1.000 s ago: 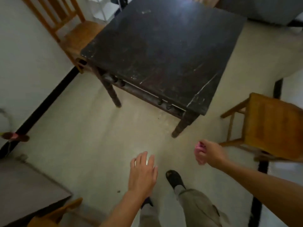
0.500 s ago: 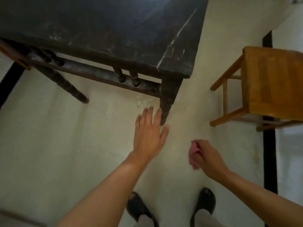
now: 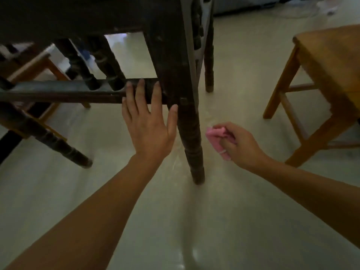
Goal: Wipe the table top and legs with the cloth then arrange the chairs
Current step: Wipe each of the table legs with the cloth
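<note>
Table leg [image 3: 190, 133], dark and turned, stands on the pale floor [image 3: 175, 221] near the middle of the head view, with a dark crossbar [image 3: 64, 91] running left from it. The left hand [image 3: 148, 121] reaches forward from a long bare forearm, palm away from the camera, fingers spread and pointing up. Its fingertips lie over the right end of the crossbar, and the thumb rests just beside the leg, on its left. The right hand [image 3: 238, 144] comes in from the lower right, wrist bent, fingers curled and pinching a folded pink cloth [image 3: 216, 140]. The cloth sticks out to the left of the knuckles, near the right side of the leg but apart from it. A second dark leg [image 3: 208, 61] stands farther back on the right, and another slants to the floor at the near left. A wooden chair [image 3: 319, 78] stands at the right, well apart from the leg, and part of another chair [image 3: 41, 64] shows behind the crossbar at the far left.
</note>
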`<action>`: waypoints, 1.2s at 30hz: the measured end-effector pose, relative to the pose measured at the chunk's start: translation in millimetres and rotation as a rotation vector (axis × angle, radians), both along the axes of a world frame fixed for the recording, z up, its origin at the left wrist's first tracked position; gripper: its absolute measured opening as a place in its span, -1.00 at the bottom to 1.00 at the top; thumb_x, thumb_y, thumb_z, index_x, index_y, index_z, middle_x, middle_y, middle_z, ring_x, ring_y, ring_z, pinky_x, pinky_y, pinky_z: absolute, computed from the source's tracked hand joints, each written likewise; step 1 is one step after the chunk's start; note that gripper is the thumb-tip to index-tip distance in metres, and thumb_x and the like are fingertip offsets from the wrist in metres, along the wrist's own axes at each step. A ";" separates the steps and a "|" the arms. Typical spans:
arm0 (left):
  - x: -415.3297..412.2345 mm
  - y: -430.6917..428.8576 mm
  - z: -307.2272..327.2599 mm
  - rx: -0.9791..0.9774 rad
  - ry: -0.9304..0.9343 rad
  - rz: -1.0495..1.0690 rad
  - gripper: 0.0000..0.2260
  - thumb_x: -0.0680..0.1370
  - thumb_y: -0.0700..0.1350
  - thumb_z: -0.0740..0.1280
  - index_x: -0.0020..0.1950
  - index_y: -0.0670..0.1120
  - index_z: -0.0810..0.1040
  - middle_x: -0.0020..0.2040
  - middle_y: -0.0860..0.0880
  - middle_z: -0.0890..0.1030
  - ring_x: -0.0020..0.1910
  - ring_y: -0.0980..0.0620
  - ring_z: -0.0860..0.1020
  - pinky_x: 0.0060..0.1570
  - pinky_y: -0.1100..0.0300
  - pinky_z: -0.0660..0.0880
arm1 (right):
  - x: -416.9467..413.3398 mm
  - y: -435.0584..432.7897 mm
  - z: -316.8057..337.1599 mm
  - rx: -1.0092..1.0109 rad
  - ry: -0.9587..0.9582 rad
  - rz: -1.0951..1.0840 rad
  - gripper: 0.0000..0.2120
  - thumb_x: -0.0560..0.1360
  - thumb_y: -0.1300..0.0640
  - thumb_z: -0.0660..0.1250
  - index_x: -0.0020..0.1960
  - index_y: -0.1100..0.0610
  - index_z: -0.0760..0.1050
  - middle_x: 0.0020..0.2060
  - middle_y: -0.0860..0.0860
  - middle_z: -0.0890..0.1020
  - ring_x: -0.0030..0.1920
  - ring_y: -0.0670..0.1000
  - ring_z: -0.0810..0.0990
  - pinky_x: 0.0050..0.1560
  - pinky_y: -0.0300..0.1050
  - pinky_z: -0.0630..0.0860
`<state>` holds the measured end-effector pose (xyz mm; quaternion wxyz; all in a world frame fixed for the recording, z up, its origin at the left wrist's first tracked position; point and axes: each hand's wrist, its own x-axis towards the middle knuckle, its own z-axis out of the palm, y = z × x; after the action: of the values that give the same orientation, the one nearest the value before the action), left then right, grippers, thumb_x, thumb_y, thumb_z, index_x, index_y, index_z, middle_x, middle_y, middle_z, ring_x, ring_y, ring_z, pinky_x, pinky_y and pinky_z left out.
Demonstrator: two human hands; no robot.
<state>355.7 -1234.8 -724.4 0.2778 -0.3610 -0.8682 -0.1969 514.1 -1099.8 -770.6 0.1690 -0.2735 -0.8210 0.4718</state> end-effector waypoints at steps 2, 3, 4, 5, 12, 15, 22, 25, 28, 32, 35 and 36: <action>-8.3 3.8 -9.4 0.069 0.082 -0.004 -0.51 0.61 0.18 0.09 0.46 -0.05 0.29 0.47 -0.18 0.30 0.50 -0.19 0.15 0.45 -0.08 0.02 | -16.8 6.6 -8.0 0.012 0.089 -0.020 -0.66 0.60 0.21 0.27 0.36 0.05 0.42 0.12 -0.10 0.52 0.13 -0.06 0.54 0.07 -0.14 0.59; -12.5 5.6 -13.0 0.104 0.120 -0.007 -0.53 0.61 0.17 0.10 0.44 -0.05 0.32 0.45 -0.17 0.33 0.49 -0.18 0.18 0.45 -0.09 0.06 | -24.0 10.2 -10.3 0.008 0.142 -0.045 -0.61 0.59 0.22 0.28 0.40 0.07 0.39 0.16 -0.08 0.51 0.16 -0.04 0.53 0.13 -0.08 0.58; -15.8 7.3 -16.0 0.137 0.155 -0.014 -0.54 0.61 0.16 0.10 0.43 -0.05 0.33 0.43 -0.16 0.36 0.48 -0.18 0.20 0.44 -0.11 0.11 | -29.9 13.1 -9.5 0.021 0.204 -0.077 -0.58 0.58 0.22 0.30 0.41 0.08 0.36 0.19 -0.05 0.51 0.18 -0.03 0.52 0.16 -0.05 0.58; -17.9 8.8 -18.2 0.166 0.180 -0.019 -0.56 0.62 0.16 0.10 0.42 -0.05 0.35 0.41 -0.15 0.37 0.47 -0.17 0.22 0.42 -0.12 0.15 | -34.6 16.4 -6.9 0.051 0.267 -0.113 -0.56 0.57 0.21 0.32 0.41 0.09 0.35 0.19 -0.03 0.51 0.18 -0.03 0.52 0.16 -0.05 0.57; -12.2 3.2 -11.8 0.128 0.196 -0.002 -0.59 0.62 0.13 0.10 0.40 -0.02 0.36 0.37 -0.12 0.41 0.44 -0.13 0.25 0.37 -0.16 0.21 | -63.2 22.8 60.7 -0.009 0.703 -0.260 -0.76 0.54 0.22 0.36 0.19 0.07 0.48 0.04 -0.03 0.59 0.07 -0.07 0.59 0.09 -0.14 0.59; -15.6 -0.1 -8.6 0.098 0.220 -0.003 -0.60 0.62 0.12 0.10 0.40 -0.02 0.38 0.36 -0.12 0.43 0.42 -0.13 0.28 0.36 -0.15 0.23 | -75.3 -1.3 38.4 0.012 0.700 -0.272 -0.86 0.59 0.19 0.30 0.10 0.00 0.44 -0.04 -0.06 0.57 0.00 -0.05 0.59 0.04 -0.07 0.60; -17.7 7.5 -21.6 0.169 0.204 -0.008 -0.58 0.64 0.12 0.08 0.44 -0.02 0.29 0.43 -0.12 0.35 0.49 -0.13 0.17 0.44 -0.11 0.15 | -9.6 15.1 -64.2 0.406 0.056 0.165 -0.94 0.54 0.03 0.35 -0.01 -0.01 0.53 -0.17 -0.14 0.56 -0.20 -0.14 0.57 -0.15 -0.20 0.62; -16.6 9.3 -23.0 0.190 0.207 0.012 -0.58 0.63 0.12 0.08 0.43 -0.05 0.29 0.42 -0.14 0.35 0.49 -0.15 0.17 0.43 -0.11 0.14 | -28.2 29.9 -10.5 0.212 0.471 -0.213 -0.90 0.57 0.16 0.31 0.03 -0.02 0.46 -0.12 -0.12 0.55 -0.11 -0.10 0.58 -0.18 -0.27 0.56; -15.3 10.9 -23.6 0.214 0.209 0.000 -0.58 0.63 0.11 0.09 0.43 -0.06 0.30 0.41 -0.15 0.36 0.48 -0.16 0.18 0.42 -0.11 0.16 | -35.1 3.1 -17.5 0.388 0.601 -0.057 -0.93 0.57 0.11 0.28 -0.02 -0.05 0.49 -0.10 -0.13 0.55 -0.09 -0.11 0.57 -0.09 -0.12 0.61; -15.1 7.4 -21.6 0.201 0.203 -0.003 -0.58 0.63 0.09 0.12 0.43 -0.07 0.32 0.41 -0.15 0.37 0.48 -0.16 0.19 0.39 -0.13 0.21 | -20.7 -23.1 -66.3 0.955 0.354 0.444 -0.74 0.50 0.08 0.33 0.17 0.04 0.59 -0.02 0.00 0.59 -0.07 -0.08 0.53 -0.07 -0.15 0.59; -16.3 6.4 -21.7 0.189 0.220 -0.007 -0.58 0.62 0.09 0.13 0.43 -0.07 0.32 0.40 -0.16 0.38 0.48 -0.16 0.20 0.39 -0.10 0.21 | -31.7 -11.3 -44.9 0.807 0.510 0.258 -0.65 0.49 0.11 0.35 0.28 0.08 0.56 0.02 0.04 0.56 -0.07 -0.11 0.47 -0.08 -0.29 0.53; -17.0 7.1 -22.3 0.193 0.230 -0.001 -0.57 0.62 0.09 0.12 0.43 -0.07 0.32 0.41 -0.16 0.38 0.48 -0.16 0.20 0.40 -0.09 0.20 | -37.8 -8.1 -35.2 0.820 0.540 0.227 -0.65 0.50 0.11 0.31 0.28 0.10 0.56 0.03 0.05 0.55 -0.05 -0.09 0.48 -0.07 -0.30 0.52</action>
<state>338.7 -1227.7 -746.7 0.4086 -0.3531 -0.8076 -0.2369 476.3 -1107.9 -805.9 0.4167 0.0383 -0.8902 0.1799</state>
